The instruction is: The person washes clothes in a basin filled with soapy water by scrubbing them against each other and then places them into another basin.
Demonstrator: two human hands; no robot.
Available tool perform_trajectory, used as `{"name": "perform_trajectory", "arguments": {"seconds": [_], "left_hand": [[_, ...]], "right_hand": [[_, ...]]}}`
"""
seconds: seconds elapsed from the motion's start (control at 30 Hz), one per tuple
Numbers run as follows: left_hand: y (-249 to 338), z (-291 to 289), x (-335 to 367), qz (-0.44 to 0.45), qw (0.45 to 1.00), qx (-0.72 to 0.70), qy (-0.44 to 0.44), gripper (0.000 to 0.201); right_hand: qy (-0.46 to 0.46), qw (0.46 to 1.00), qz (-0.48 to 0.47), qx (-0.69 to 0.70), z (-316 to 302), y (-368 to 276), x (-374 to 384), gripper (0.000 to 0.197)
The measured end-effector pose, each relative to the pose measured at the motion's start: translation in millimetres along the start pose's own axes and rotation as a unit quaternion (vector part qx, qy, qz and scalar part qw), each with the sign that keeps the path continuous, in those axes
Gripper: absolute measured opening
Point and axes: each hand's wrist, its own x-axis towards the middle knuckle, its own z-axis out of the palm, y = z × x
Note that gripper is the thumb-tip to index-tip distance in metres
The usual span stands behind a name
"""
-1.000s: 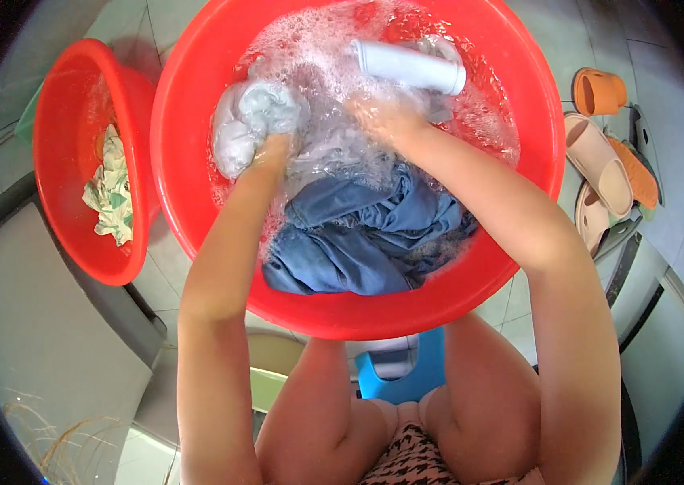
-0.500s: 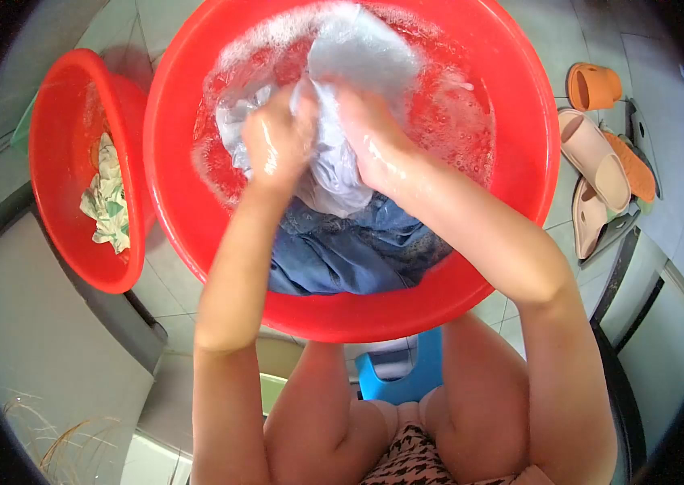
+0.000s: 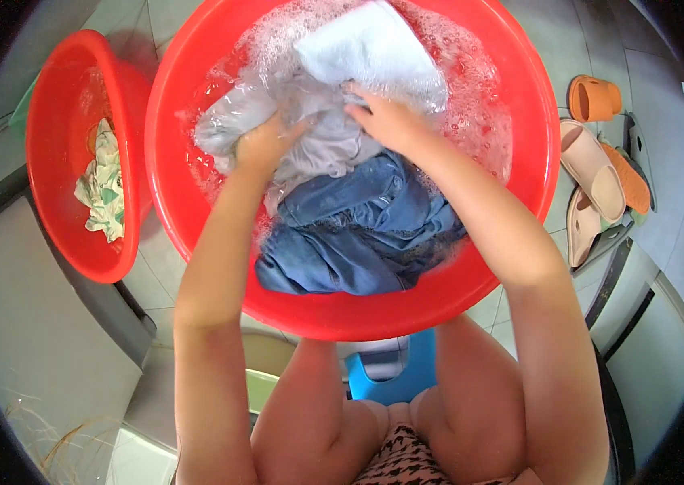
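A large red basin (image 3: 532,129) holds foamy water with wet laundry in it. A pale white-grey garment (image 3: 322,137) lies bunched in the middle, and a smooth light-blue part of the cloth (image 3: 374,48) floats at the far side. My left hand (image 3: 263,145) rests on the bunched cloth's left side, thumb stretched out and the other fingers partly hidden. My right hand (image 3: 386,121) touches the cloth on its right, fingers spread apart. Nearer to me, blue denim (image 3: 350,242) lies crumpled against the basin's near wall.
To the left stands a smaller red basin (image 3: 55,162), tilted in view, with a cream-and-green patterned cloth (image 3: 103,190) inside. Several slippers, orange (image 3: 594,99) and beige (image 3: 592,166), lie on the tiles at the right. A blue plastic stool (image 3: 418,368) is between my legs.
My hands have moved apart and loosened from the pale garment, which was bunched between them. The cloth now spreads wider over the water, and more of the denim shows.
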Motion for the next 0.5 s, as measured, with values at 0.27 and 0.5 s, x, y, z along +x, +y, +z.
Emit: {"name": "perform_trajectory", "arguments": {"seconds": [0.27,0.5], "left_hand": [[-8.8,14.3,7.1,-0.112,0.990,-0.001,-0.082,0.060],[-8.3,27.3,-10.4,-0.012,0.992,-0.122,0.004,0.050]], "right_hand": [[0.005,0.970,-0.062,-0.236,27.8,17.7,-0.3,0.024],[-0.059,0.993,-0.017,0.097,-36.0,-0.4,14.3,0.027]]}}
